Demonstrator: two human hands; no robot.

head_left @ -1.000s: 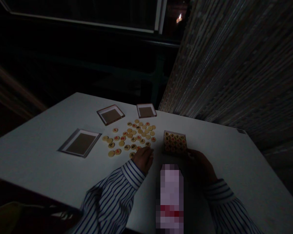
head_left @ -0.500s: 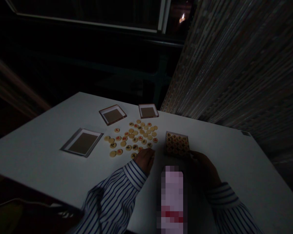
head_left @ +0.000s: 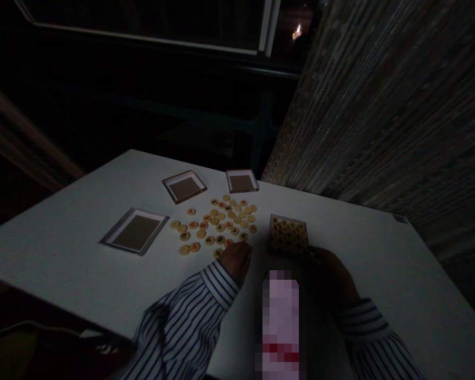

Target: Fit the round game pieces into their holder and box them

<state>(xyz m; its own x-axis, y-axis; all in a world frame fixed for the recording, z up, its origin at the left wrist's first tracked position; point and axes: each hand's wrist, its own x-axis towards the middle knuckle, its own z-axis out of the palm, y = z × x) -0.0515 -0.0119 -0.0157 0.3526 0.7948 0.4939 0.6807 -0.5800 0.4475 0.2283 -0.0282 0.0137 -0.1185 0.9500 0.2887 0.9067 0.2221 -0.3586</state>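
Observation:
My left hand (head_left: pixel 237 261) rests on the table beside the near edge of a loose spread of round Chinese chess pieces (head_left: pixel 220 227). Its fingers are curled and together; whatever may be under them is hidden. Some pieces show red or black characters, others lie blank side up. To the right sits a small square box (head_left: pixel 288 217) filled with rows of chess pieces (head_left: pixel 288 232). The fingertips of my right hand (head_left: pixel 338 274) close on that box's near right corner, though shadow hides most of the hand.
Three shallow square box parts lie on the white table (head_left: pixel 71 227): a left tray (head_left: pixel 136 232), a back tray (head_left: pixel 184 186) and another tray (head_left: pixel 241 182). A blurred-out object (head_left: pixel 281 316) stands between my forearms. A string curtain (head_left: pixel 364 116) hangs along the right back edge.

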